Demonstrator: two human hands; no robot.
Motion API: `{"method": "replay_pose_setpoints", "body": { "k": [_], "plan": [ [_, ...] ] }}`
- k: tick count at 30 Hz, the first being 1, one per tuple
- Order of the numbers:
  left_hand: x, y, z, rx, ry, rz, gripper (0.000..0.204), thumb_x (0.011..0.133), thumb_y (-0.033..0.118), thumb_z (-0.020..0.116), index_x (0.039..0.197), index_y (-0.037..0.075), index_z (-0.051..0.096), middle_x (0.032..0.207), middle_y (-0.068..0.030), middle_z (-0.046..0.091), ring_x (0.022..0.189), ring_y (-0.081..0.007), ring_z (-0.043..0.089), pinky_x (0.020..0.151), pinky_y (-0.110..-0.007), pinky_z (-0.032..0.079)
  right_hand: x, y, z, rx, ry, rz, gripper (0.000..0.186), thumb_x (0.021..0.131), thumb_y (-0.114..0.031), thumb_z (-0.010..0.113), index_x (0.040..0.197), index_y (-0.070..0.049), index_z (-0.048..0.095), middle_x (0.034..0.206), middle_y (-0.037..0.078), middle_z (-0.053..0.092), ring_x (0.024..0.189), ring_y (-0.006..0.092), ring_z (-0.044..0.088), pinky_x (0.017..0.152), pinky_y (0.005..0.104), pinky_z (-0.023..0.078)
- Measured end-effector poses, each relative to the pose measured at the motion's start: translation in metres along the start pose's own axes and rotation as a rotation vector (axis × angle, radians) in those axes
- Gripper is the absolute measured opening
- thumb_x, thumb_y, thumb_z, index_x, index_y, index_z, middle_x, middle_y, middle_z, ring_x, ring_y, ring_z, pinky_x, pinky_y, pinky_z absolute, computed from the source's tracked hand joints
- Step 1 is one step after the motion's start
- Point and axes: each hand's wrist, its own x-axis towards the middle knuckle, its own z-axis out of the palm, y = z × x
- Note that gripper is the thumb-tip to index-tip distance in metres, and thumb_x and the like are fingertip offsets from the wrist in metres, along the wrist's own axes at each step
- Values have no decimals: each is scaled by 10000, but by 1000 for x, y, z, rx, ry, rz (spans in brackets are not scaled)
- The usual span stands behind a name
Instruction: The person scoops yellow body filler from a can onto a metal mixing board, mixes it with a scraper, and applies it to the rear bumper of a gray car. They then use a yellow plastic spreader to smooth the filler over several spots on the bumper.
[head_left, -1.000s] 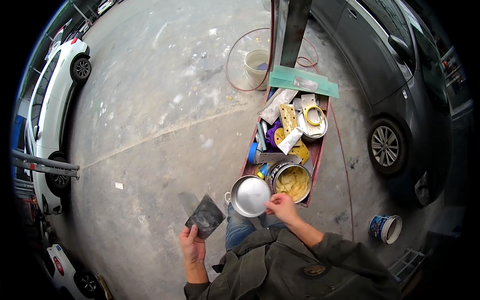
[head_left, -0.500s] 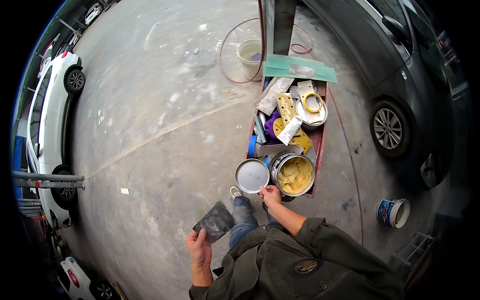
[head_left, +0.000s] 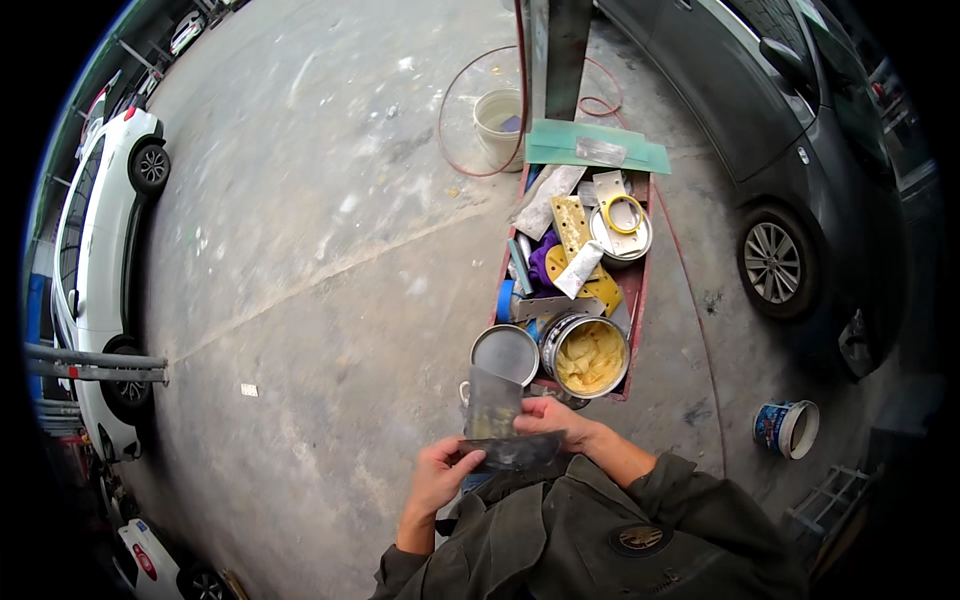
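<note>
My left hand (head_left: 440,475) grips a dark, flat plate (head_left: 512,450) low in front of my body. Beside it, my right hand (head_left: 560,425) has its fingers closed on a greyish plate (head_left: 494,395) with yellowish smears, which stands above the dark one, overlapping it. Just beyond, a round metal lid (head_left: 503,350) lies at the left of an open can of yellow paste (head_left: 588,355), at the near end of a red tray (head_left: 640,290). The tray holds perforated yellow pads (head_left: 570,220), purple cloth, a white tube (head_left: 580,270) and a can with a yellow tape ring (head_left: 622,215).
Green sheets (head_left: 560,140) lie across the tray's far end beside a metal post (head_left: 560,60), a bucket (head_left: 497,130) and looped red hose (head_left: 680,280). A white car (head_left: 100,250) stands left, a dark grey car (head_left: 750,120) right. Another bucket (head_left: 785,428) sits low right.
My right hand has let go of the lid and moved down to the plates. My left hand has come inward and right, and a grey plate is now raised apart from the dark one.
</note>
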Motion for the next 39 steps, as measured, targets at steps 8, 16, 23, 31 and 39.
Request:
{"method": "replay_pose_setpoints", "body": {
  "k": [8, 16, 23, 31, 39],
  "plan": [
    [9, 36, 16, -375, -204, 92, 102, 826, 6, 636, 893, -70, 632, 1173, -258, 589, 997, -306, 634, 884, -425, 503, -27, 1, -41, 167, -1, 36, 447, 924, -119, 596, 1337, -31, 452, 1193, 54, 592, 1025, 91, 571, 894, 257, 480],
    [9, 30, 8, -527, -197, 90, 147, 846, 31, 623, 961, -59, 610, 1131, -237, 617, 1016, -309, 620, 935, -424, 465, -65, 5, -42, -1125, -138, -108, 427, 859, -327, 666, 1173, -40, 636, 866, 102, 606, 807, 184, 563, 727, 314, 445],
    [13, 28, -15, -730, 87, 212, 288, 899, 110, 569, 1141, -46, 552, 1123, -159, 636, 1035, -246, 621, 936, -407, 481, -74, 13, -66, -1167, -514, -180, 747, 824, -407, 672, 1350, 53, 410, 1429, 250, 374, 1277, 394, 404, 1051, 409, 341],
    [7, 35, -7, -788, 194, 225, 279, 900, 119, 565, 1114, -60, 564, 1104, -170, 641, 1010, -267, 633, 920, -414, 494, -81, -3, -30, -1226, -257, -184, 422, 922, -329, 571, 1201, -12, 579, 1130, 213, 613, 1016, 372, 588, 849, 401, 472],
    [6, 27, -12, -820, 220, 260, 276, 909, 132, 560, 1125, -39, 557, 1121, -144, 637, 1014, -248, 628, 917, -405, 488, -81, 8, -54, -1163, 376, -416, 216, 842, -228, 659, 949, -40, 672, 721, 130, 655, 609, 234, 628, 593, 348, 489]
  ]
}}
